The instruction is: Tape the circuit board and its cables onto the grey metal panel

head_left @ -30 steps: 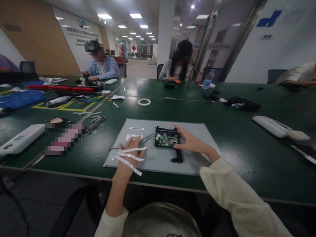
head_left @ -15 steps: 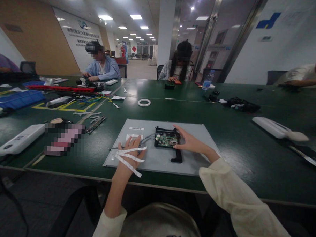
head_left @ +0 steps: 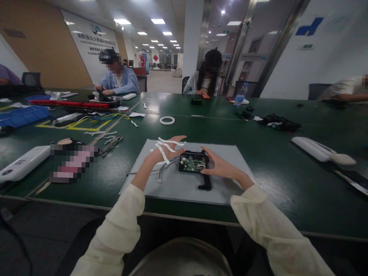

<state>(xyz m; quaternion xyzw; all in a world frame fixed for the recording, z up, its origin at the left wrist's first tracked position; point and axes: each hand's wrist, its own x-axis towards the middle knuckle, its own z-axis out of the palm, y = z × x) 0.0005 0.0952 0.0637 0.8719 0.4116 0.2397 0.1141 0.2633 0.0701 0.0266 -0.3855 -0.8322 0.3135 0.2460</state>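
A green circuit board [head_left: 192,163] sits in a black plastic frame [head_left: 205,180] on a grey flat panel [head_left: 169,190]. My right hand [head_left: 221,165] grips the right side of that frame, fingers at its far edge and thumb by the board. At the frame's far left corner is my left hand [head_left: 168,150], fingers stretched out and thumb close to the frame; whether it touches is unclear. White tape strips [head_left: 164,154] are stuck across the back of my left hand. Grey cables [head_left: 162,169] run from the board leftward over the panel.
A white tape roll [head_left: 167,120] lies beyond the panel. On the left are a pink phone-like item [head_left: 76,161], a white power bank [head_left: 21,163] and a blue tray [head_left: 23,116]. A white device [head_left: 313,149] lies right. Other people sit around the green table [head_left: 262,153].
My left hand has moved up and right, from over the cables to the frame's far left corner, uncovering the cable ends. My right hand stays at the frame.
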